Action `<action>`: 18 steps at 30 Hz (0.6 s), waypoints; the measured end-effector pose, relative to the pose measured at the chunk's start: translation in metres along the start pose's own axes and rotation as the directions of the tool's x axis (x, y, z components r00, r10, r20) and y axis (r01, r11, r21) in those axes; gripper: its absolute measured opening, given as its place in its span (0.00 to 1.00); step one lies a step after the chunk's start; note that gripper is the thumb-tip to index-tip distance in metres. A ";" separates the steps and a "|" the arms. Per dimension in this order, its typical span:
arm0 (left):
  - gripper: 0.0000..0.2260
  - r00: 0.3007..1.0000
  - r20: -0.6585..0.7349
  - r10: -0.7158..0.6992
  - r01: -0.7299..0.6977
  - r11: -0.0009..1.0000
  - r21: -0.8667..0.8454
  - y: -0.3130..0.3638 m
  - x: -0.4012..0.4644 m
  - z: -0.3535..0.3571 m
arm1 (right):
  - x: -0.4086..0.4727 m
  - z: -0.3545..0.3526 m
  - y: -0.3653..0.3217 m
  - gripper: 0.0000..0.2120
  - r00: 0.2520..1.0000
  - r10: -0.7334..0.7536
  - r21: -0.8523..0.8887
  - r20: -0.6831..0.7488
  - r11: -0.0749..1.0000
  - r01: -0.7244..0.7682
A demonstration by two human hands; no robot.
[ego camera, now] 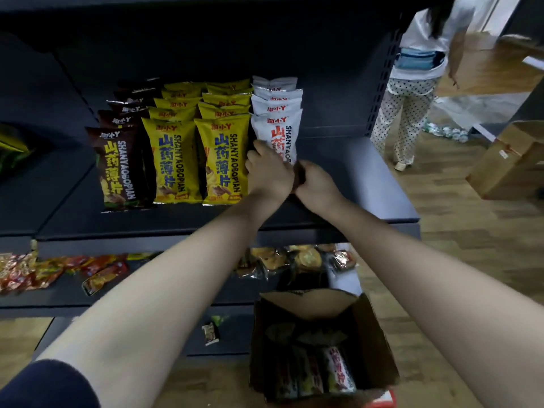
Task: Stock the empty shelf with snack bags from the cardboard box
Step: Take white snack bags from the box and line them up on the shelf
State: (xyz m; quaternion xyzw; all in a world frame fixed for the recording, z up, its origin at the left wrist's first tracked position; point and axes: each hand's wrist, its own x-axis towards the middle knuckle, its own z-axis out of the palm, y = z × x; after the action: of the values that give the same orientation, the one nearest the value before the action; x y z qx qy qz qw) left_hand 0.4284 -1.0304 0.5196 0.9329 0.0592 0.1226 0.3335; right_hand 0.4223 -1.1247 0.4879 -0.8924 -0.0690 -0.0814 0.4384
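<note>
On the dark shelf (368, 184) stand rows of upright snack bags: brown bags (117, 169) at left, two rows of yellow bags (173, 160) in the middle, and white bags (278, 107) at right. Both my hands meet at the bottom of the front white bag (279, 134). My left hand (269, 172) grips its lower left part with curled fingers. My right hand (316, 184) holds its lower right corner. The open cardboard box (374, 343) sits on the floor below, with several more bags (316, 375) lying inside.
A lower shelf (176, 295) holds small red packets (29, 272) at left and clear-wrapped snacks (297, 257) at right. A person (418, 83) stands at the far right on the wooden floor. Cardboard boxes (506, 160) sit at the right edge.
</note>
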 end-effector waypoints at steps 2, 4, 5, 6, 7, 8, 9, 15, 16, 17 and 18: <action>0.27 0.998 -0.020 0.064 -0.064 0.998 0.015 -0.005 -0.020 -0.005 | -0.020 -0.006 -0.005 0.10 0.999 -0.026 0.013 -0.046 1.000 0.026; 0.24 0.988 -0.060 0.142 -0.141 0.990 0.028 -0.013 -0.042 -0.008 | -0.041 -0.009 -0.007 0.15 0.994 -0.060 0.020 -0.090 0.998 0.062; 0.23 0.979 -0.091 0.184 -0.182 0.983 0.031 -0.018 -0.054 -0.009 | -0.053 -0.011 -0.007 0.16 0.991 -0.078 0.025 -0.106 0.996 0.081; 0.22 0.966 -0.124 0.225 -0.223 0.974 0.033 -0.023 -0.065 -0.008 | -0.066 -0.011 -0.006 0.16 0.990 -0.089 0.029 -0.111 0.995 0.092; 0.21 0.951 -0.156 0.266 -0.264 0.964 0.030 -0.029 -0.077 -0.008 | -0.079 -0.012 -0.005 0.15 0.988 -0.107 0.037 -0.108 0.993 0.111; 0.20 0.935 -0.181 0.305 -0.307 0.952 0.016 -0.034 -0.090 -0.007 | -0.092 -0.011 -0.004 0.15 0.986 -0.130 0.028 -0.101 0.991 0.134; 0.19 0.918 -0.193 0.346 -0.354 0.935 -0.004 -0.039 -0.102 -0.005 | -0.106 -0.011 -0.001 0.14 0.982 -0.167 0.019 -0.090 0.985 0.170; 0.15 0.837 0.098 0.539 -0.544 0.838 0.042 -0.092 -0.173 0.038 | -0.175 0.012 0.063 0.13 0.949 -0.016 -0.114 0.315 0.992 0.055; 0.15 0.847 0.181 0.499 -0.516 0.854 0.061 -0.100 -0.182 0.046 | -0.182 0.018 0.081 0.13 0.926 0.056 -0.162 0.374 0.987 0.006; 0.14 0.859 0.273 0.432 -0.469 0.879 0.086 -0.108 -0.189 0.054 | -0.189 0.024 0.097 0.14 0.908 0.105 -0.209 0.405 0.978 -0.019; 0.15 0.863 0.373 0.342 -0.409 0.905 0.116 -0.115 -0.195 0.062 | -0.194 0.029 0.114 0.15 0.889 0.142 -0.233 0.435 0.972 -0.041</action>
State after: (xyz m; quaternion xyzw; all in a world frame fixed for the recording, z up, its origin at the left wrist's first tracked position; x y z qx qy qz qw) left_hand 0.2540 -1.0163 0.3632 0.9608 -0.1720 0.0143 0.2171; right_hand 0.2569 -1.1803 0.3428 -0.9318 -0.1168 0.1404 0.3138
